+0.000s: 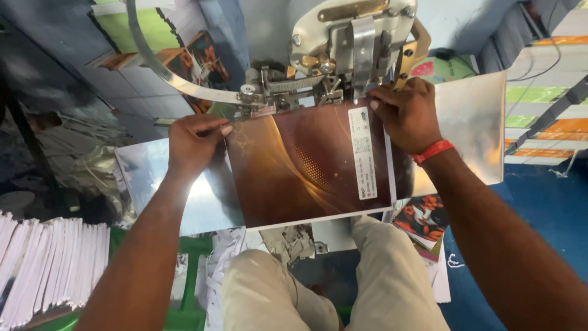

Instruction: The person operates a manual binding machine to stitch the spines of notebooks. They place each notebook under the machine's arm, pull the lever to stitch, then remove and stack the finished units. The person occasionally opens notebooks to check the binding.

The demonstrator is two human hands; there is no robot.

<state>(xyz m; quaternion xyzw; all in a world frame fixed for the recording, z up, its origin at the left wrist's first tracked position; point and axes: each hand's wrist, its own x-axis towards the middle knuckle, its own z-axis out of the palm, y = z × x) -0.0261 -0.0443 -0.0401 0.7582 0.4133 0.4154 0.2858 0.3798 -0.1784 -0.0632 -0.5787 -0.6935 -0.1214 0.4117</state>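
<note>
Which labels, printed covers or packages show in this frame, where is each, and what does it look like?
White rectangular label strip: upright on the glossy brown booklet cover, near the right hand.
Red floral printed cover: lower right, below the metal table.
Stack of white paper bundles: lower left.

A brown glossy booklet cover lies flat on a shiny metal desk, its far edge pushed under the head of a cream-coloured stitching machine. The left hand presses on the cover's left edge, fingers curled over it. The right hand, with a red band at the wrist, holds down the far right corner just beside the machine's head. A white label strip runs down the cover near its right side. A stack of white booklets sits at lower left, and paper scraps lie below the desk above the person's knees
</note>
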